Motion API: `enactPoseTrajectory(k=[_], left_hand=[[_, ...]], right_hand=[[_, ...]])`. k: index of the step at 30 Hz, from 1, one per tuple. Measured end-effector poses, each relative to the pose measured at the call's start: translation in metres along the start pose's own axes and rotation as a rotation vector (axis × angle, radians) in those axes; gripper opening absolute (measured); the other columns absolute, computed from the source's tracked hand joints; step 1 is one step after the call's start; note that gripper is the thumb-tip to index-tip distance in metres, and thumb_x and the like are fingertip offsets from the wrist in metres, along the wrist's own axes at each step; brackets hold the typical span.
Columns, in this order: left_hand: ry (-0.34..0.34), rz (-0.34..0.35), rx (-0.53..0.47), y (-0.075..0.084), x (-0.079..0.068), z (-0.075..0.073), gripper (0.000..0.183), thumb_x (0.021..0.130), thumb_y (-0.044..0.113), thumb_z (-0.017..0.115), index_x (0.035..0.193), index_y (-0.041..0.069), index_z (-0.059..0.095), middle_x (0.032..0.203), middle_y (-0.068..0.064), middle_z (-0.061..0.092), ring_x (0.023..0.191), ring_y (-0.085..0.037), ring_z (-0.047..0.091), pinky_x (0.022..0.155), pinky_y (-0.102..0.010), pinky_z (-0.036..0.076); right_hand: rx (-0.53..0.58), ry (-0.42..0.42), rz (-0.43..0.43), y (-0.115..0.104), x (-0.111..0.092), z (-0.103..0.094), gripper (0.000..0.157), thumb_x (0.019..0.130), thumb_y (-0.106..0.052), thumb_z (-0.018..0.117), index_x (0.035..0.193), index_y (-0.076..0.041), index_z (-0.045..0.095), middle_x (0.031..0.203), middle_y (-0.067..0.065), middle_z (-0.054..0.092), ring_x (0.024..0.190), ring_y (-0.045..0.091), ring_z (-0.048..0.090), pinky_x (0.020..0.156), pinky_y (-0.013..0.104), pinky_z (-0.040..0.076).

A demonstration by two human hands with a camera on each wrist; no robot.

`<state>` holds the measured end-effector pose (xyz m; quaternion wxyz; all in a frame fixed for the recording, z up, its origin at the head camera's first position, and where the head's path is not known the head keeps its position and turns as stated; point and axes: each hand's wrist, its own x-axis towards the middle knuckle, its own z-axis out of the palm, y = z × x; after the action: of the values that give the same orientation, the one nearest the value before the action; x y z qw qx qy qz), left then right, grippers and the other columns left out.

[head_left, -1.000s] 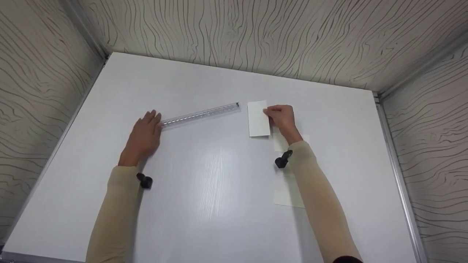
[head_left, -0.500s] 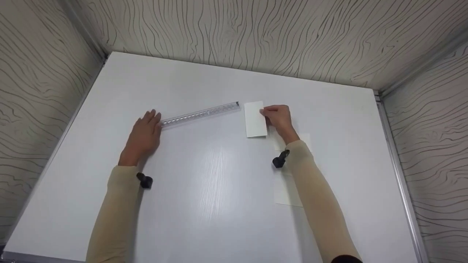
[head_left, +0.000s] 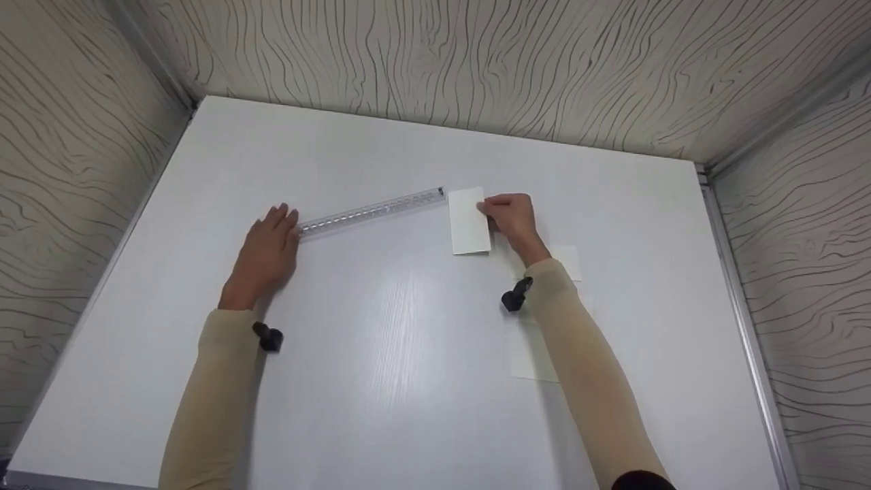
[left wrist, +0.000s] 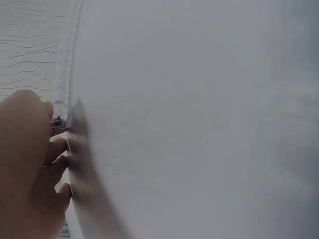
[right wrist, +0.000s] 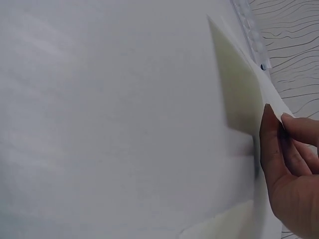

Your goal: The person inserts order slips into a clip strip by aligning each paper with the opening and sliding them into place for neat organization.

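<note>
In the head view my right hand (head_left: 512,219) pinches the right edge of a small white folded paper (head_left: 469,221). The right wrist view shows the paper (right wrist: 244,82) held between thumb and fingers, its leaves slightly apart and tilted off the table. To the left lies a long clear plastic tube (head_left: 371,212) with a row of shiny rounded shapes inside; its right end is close beside the paper. My left hand (head_left: 265,252) lies with fingers extended at the tube's left end. In the left wrist view the thumb touches or nearly touches that end (left wrist: 59,119).
Pale paper sheets (head_left: 534,350) lie on the white table (head_left: 381,408), partly hidden under the right forearm. Wood-patterned walls (head_left: 435,61) stand along the back and sides. Metal rails (head_left: 742,313) run along the table's side edges.
My right hand has slid the folded paper a little to the left, closer to the tube's right end. The left hand and the tube have stayed almost in place.
</note>
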<state>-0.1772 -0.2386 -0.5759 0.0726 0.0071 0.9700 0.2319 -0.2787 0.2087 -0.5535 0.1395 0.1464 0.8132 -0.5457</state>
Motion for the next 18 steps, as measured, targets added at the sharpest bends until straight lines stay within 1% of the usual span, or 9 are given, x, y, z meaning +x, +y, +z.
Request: enactPoseTrajectory(k=[8, 18], left_hand=[[0.016, 0.014, -0.003, -0.001, -0.001, 0.001, 0.064, 0.114, 0.044, 0.018, 0.167, 0.009, 0.027, 0.177, -0.015, 0.018, 0.167, -0.036, 0.010, 0.139, -0.056, 0.006], [0.009, 0.007, -0.002, 0.000, -0.001, 0.001, 0.062, 0.115, 0.041, 0.019, 0.167, 0.009, 0.027, 0.178, -0.014, 0.018, 0.167, -0.036, 0.010, 0.139, -0.055, 0.005]], right_hand=[[0.046, 0.005, 0.014, 0.000, -0.001, 0.005, 0.034, 0.098, -0.017, 0.075, 0.128, 0.000, 0.072, 0.128, 0.017, 0.073, 0.103, 0.017, 0.075, 0.085, 0.021, 0.066], [0.034, 0.010, 0.043, -0.002, -0.002, 0.012, 0.035, 0.098, -0.018, 0.076, 0.129, -0.001, 0.071, 0.131, 0.015, 0.071, 0.104, 0.016, 0.074, 0.086, 0.023, 0.066]])
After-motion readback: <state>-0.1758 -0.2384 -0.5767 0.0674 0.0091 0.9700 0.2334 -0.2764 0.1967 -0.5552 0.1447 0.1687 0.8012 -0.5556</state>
